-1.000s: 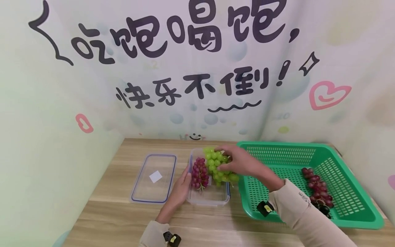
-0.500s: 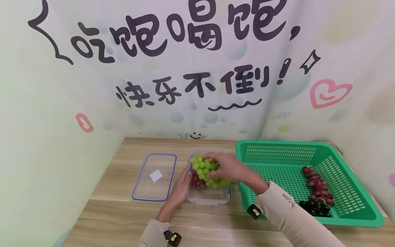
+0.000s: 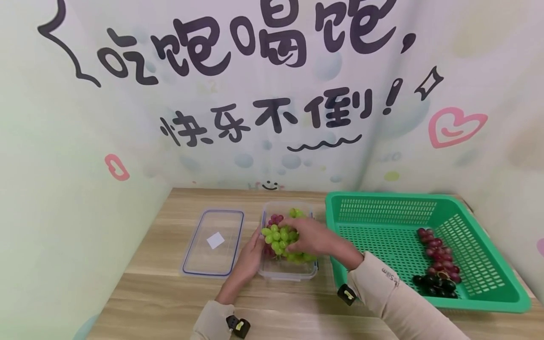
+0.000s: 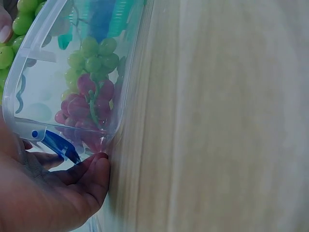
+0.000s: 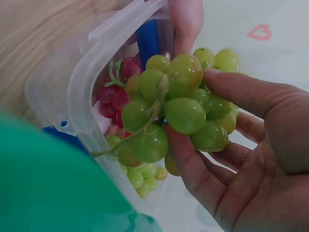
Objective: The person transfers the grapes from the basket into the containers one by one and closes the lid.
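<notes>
A bunch of green grapes is pinched between the thumb and fingers of my right hand, above the clear plastic container. Its stem points out toward the camera in the right wrist view. Inside the container lie red grapes, partly covered by the held bunch in the head view. More green grapes sit at its far end. My left hand holds the container's left side, its curled fingers at the blue clip in the left wrist view.
A green basket stands at the right, close to the container. Red grapes and black grapes lie in its right part. The clear lid with a blue seal and a white square lies left of the container on the wooden table.
My right hand has moved left with the green grapes, over the red ones, then slightly nearer. Green grapes at the container's far end and black grapes in the basket now show. My left hand stays put.
</notes>
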`<state>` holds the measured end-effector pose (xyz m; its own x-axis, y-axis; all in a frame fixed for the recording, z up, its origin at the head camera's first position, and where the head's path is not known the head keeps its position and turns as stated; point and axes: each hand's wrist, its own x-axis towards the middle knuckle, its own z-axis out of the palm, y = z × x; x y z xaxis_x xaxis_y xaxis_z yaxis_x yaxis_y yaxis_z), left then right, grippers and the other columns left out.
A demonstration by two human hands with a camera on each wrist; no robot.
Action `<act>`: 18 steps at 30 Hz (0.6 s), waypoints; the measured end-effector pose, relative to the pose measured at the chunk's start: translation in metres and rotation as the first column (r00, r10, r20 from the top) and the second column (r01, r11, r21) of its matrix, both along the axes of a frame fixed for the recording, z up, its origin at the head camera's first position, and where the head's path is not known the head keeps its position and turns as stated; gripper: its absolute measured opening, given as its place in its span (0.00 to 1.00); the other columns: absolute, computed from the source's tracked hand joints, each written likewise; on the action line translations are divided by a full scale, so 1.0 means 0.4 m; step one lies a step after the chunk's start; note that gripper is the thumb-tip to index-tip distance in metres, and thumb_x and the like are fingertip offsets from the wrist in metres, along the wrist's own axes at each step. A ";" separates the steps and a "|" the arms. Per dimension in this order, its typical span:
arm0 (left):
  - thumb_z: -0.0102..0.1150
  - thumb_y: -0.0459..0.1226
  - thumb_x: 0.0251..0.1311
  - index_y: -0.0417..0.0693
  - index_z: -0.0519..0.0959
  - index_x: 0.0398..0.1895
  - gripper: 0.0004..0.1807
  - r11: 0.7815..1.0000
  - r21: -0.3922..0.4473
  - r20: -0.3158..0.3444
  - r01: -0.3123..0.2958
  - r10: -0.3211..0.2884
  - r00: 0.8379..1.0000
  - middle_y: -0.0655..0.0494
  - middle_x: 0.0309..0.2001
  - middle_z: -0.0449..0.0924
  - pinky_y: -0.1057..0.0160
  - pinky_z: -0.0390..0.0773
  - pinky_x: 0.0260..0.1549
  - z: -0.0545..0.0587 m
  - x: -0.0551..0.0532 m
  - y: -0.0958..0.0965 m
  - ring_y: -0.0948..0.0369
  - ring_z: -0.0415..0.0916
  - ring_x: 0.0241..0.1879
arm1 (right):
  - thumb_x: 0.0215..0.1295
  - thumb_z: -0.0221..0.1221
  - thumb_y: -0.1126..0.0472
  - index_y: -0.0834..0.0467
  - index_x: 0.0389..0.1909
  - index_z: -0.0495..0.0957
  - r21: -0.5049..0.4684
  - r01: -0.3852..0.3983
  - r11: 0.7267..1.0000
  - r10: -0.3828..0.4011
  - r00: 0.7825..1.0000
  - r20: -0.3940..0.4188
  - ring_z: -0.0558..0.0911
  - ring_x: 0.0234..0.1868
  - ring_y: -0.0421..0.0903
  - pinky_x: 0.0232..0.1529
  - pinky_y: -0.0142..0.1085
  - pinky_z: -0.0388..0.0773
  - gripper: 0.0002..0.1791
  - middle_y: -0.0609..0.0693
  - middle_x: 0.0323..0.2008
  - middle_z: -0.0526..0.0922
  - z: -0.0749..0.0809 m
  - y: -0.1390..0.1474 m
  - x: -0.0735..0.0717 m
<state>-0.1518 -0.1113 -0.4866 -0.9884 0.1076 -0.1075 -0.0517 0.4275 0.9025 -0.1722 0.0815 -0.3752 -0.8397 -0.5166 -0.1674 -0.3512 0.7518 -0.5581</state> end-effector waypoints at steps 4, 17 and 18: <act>0.28 0.47 0.80 0.53 0.49 0.80 0.29 1.000 -0.012 -0.022 -0.002 0.002 1.000 0.39 0.75 0.55 0.37 0.55 0.71 0.000 0.000 0.001 0.39 0.55 0.73 | 0.58 0.71 0.62 0.55 0.63 0.76 0.021 -0.024 1.000 0.023 1.000 0.020 0.79 0.59 0.51 0.59 0.50 0.79 0.30 0.53 0.60 0.80 0.004 -0.004 0.005; 0.28 0.44 0.80 0.46 0.49 0.79 0.29 1.000 0.019 -0.022 -0.002 0.003 1.000 0.37 0.76 0.52 0.39 0.50 0.73 -0.002 0.001 0.000 0.39 0.49 0.75 | 0.61 0.67 0.66 0.59 0.65 0.74 0.056 -0.099 0.994 0.094 0.992 0.089 0.80 0.53 0.46 0.56 0.46 0.81 0.30 0.55 0.62 0.78 -0.019 -0.015 0.021; 0.27 0.44 0.80 0.46 0.49 0.79 0.29 1.000 0.026 -0.024 0.000 0.001 1.000 0.38 0.76 0.52 0.39 0.49 0.73 -0.002 0.000 0.000 0.39 0.49 0.75 | 0.61 0.67 0.65 0.59 0.66 0.73 0.058 -0.101 0.993 0.095 0.992 0.086 0.80 0.56 0.48 0.58 0.46 0.80 0.30 0.55 0.63 0.77 -0.018 -0.013 0.020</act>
